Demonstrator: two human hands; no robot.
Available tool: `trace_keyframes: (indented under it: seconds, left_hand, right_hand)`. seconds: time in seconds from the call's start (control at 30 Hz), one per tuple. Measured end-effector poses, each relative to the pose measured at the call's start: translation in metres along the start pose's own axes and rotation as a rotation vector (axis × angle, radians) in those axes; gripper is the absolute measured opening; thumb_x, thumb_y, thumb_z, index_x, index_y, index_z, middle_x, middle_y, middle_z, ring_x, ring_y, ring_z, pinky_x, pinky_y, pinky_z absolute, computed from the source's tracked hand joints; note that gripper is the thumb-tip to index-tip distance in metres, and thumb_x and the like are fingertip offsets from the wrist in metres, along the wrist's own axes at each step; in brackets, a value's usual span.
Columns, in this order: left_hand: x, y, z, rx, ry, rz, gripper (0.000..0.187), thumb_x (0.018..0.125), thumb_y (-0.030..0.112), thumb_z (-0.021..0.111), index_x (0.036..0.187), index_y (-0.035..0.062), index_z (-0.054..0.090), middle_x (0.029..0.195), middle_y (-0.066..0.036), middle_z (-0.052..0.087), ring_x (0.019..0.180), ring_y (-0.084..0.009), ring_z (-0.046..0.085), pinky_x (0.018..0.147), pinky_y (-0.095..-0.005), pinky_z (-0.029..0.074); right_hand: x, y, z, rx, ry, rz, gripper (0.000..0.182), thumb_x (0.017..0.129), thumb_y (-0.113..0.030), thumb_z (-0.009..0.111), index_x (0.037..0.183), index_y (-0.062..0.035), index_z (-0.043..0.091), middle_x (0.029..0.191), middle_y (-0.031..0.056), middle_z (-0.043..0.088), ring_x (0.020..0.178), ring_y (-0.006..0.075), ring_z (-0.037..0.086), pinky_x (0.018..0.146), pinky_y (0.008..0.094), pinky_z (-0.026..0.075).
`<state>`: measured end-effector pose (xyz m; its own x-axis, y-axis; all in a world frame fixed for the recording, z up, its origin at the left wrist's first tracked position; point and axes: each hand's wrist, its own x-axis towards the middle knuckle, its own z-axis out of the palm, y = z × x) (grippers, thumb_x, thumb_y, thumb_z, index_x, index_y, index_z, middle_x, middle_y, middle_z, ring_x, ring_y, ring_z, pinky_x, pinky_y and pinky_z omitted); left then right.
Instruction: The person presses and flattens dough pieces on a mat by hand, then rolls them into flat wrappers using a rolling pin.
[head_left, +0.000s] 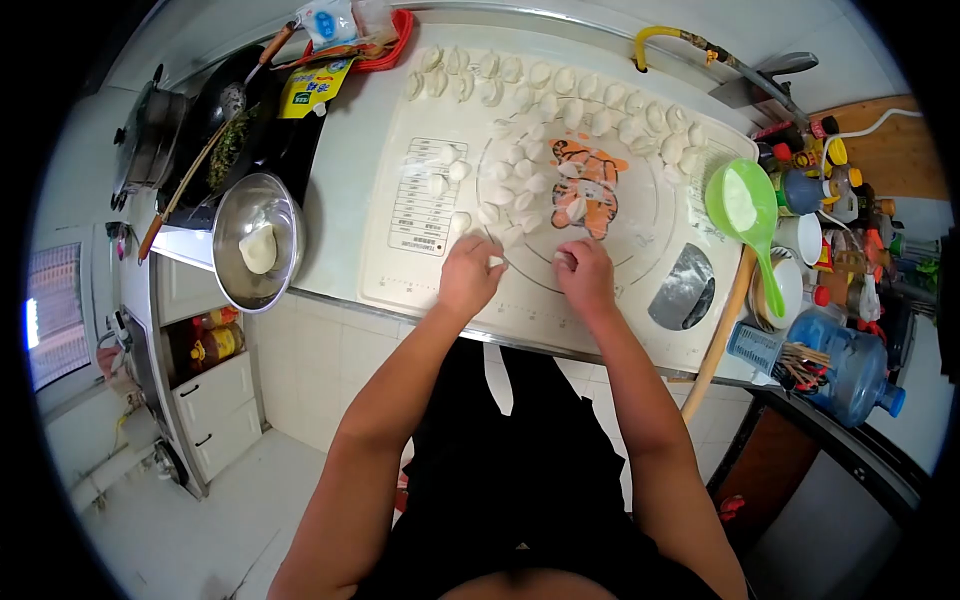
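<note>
My left hand is closed at the near part of the pale printed mat, with a small piece of white dough at its fingertips. To its right, my right hand is closed in a pinch; what it holds, if anything, is too small to make out. Just beyond my hands lie several small dough pieces, some on the orange tiger print. Rows of shaped white dumplings run along the mat's far side.
A steel bowl holding a dough lump stands left. Behind it are a wok and a pot. On the right are a green scoop, a dark round-edged scraper, a rolling pin, bottles and a water jug.
</note>
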<state>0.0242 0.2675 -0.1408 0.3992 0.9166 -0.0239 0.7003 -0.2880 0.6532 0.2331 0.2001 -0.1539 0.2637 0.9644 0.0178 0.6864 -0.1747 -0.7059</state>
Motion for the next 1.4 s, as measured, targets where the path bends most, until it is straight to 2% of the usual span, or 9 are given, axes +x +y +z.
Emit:
trace_keyframes:
  seconds: [0.2, 0.27, 0.4, 0.53, 0.63, 0.93, 1.0, 1.13, 1.4]
  left_hand:
    - [-0.004, -0.025, -0.005, -0.174, 0.197, 0.044, 0.010, 0.080, 0.006, 0.072, 0.089, 0.0046, 0.073, 0.083, -0.011, 0.068, 0.078, -0.0262, 0.063, 0.071, -0.0359, 0.052]
    - [-0.006, -0.025, -0.015, -0.238, 0.174, -0.257, 0.012, 0.080, 0.006, 0.072, 0.091, 0.0034, 0.074, 0.083, -0.011, 0.068, 0.080, -0.0249, 0.063, 0.072, -0.0350, 0.051]
    - [-0.018, -0.015, -0.010, -0.072, 0.213, 0.073, 0.034, 0.074, 0.004, 0.078, 0.107, 0.0060, 0.071, 0.089, -0.009, 0.063, 0.076, -0.0259, 0.061, 0.073, -0.0347, 0.051]
    - [-0.016, -0.015, -0.010, -0.032, -0.101, -0.094, 0.049, 0.066, 0.009, 0.084, 0.111, 0.0040, 0.066, 0.096, -0.010, 0.061, 0.091, -0.0297, 0.058, 0.080, -0.0378, 0.050]
    - [-0.011, -0.006, -0.008, 0.028, 0.176, 0.105, 0.045, 0.066, 0.010, 0.084, 0.107, 0.0036, 0.067, 0.092, -0.010, 0.061, 0.090, -0.0300, 0.058, 0.079, -0.0386, 0.050]
    - [-0.010, 0.003, 0.003, 0.014, 0.256, 0.102, 0.042, 0.069, 0.007, 0.080, 0.109, 0.0036, 0.066, 0.096, -0.012, 0.063, 0.093, -0.0312, 0.057, 0.085, -0.0414, 0.047]
    - [-0.010, -0.002, 0.007, 0.027, 0.230, -0.004, 0.043, 0.068, 0.006, 0.080, 0.109, 0.0037, 0.067, 0.095, -0.012, 0.062, 0.092, -0.0313, 0.057, 0.084, -0.0415, 0.048]
    - [-0.013, -0.015, 0.012, -0.080, 0.134, -0.077, 0.045, 0.066, 0.007, 0.083, 0.108, 0.0047, 0.066, 0.091, -0.011, 0.060, 0.089, -0.0304, 0.057, 0.080, -0.0403, 0.049]
    - [-0.014, -0.014, 0.021, -0.014, 0.324, 0.003, 0.038, 0.066, 0.005, 0.082, 0.101, 0.0053, 0.068, 0.092, -0.011, 0.061, 0.085, -0.0274, 0.058, 0.070, -0.0376, 0.049]
  right_hand:
    - [-0.002, 0.030, -0.019, 0.147, 0.071, 0.186, 0.031, 0.074, -0.007, 0.075, 0.105, -0.0055, 0.071, 0.094, 0.0108, 0.064, 0.092, 0.0292, 0.062, 0.082, 0.0383, 0.051]
    - [-0.003, 0.031, -0.022, 0.151, 0.059, 0.204, 0.033, 0.074, -0.007, 0.075, 0.106, -0.0052, 0.070, 0.094, 0.0106, 0.064, 0.092, 0.0297, 0.062, 0.082, 0.0383, 0.051]
    - [-0.007, 0.013, -0.027, -0.083, 0.061, -0.057, 0.037, 0.071, -0.006, 0.077, 0.107, -0.0058, 0.067, 0.095, 0.0098, 0.061, 0.091, 0.0305, 0.062, 0.081, 0.0390, 0.051]
    - [-0.008, 0.027, -0.023, -0.059, 0.009, 0.014, 0.037, 0.069, -0.007, 0.079, 0.103, -0.0059, 0.066, 0.095, 0.0098, 0.059, 0.093, 0.0311, 0.061, 0.081, 0.0405, 0.051]
    - [-0.007, 0.023, -0.024, -0.097, -0.005, 0.071, 0.035, 0.067, -0.008, 0.081, 0.099, -0.0055, 0.065, 0.096, 0.0105, 0.059, 0.096, 0.0316, 0.060, 0.081, 0.0420, 0.050]
    - [-0.004, -0.001, -0.024, -0.212, 0.138, -0.102, 0.042, 0.067, -0.010, 0.082, 0.104, -0.0045, 0.063, 0.098, 0.0109, 0.057, 0.093, 0.0329, 0.059, 0.083, 0.0421, 0.049]
    - [-0.002, -0.011, -0.026, -0.164, 0.130, 0.166, 0.044, 0.069, -0.007, 0.080, 0.108, -0.0042, 0.062, 0.102, 0.0118, 0.055, 0.095, 0.0333, 0.058, 0.083, 0.0423, 0.049]
    - [-0.006, 0.018, -0.014, -0.142, 0.009, 0.157, 0.044, 0.068, -0.008, 0.081, 0.108, -0.0045, 0.061, 0.102, 0.0122, 0.054, 0.096, 0.0337, 0.057, 0.083, 0.0422, 0.049]
    - [-0.006, 0.015, -0.011, -0.058, 0.219, 0.002, 0.021, 0.070, 0.002, 0.069, 0.089, -0.0038, 0.064, 0.095, 0.0104, 0.057, 0.091, 0.0322, 0.057, 0.079, 0.0418, 0.049]
